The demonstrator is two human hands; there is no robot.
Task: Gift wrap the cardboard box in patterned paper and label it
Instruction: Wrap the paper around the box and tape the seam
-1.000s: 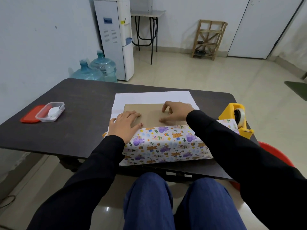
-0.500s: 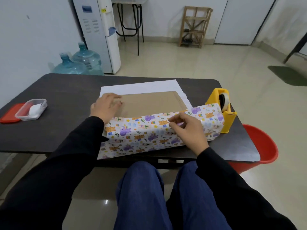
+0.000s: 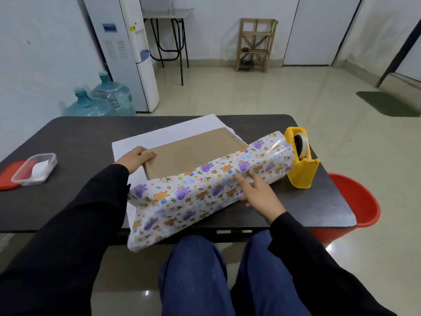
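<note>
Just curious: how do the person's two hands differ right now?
The left hand rests on the bare cardboard box at its left corner; the right hand presses the patterned paper folded over the near edge. The left hand lies farther away, the right hand nearer. Both have black sleeves.

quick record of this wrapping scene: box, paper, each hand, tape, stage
box: cardboard box on the table, top mostly bare
paper: patterned paper folded up over the box's near side
left hand: left hand rests on the box's left edge
right hand: right hand presses the paper with straight fingers
tape: yellow tape dispenser at right, untouched
stage: partly wrapped, no label seen
</note>
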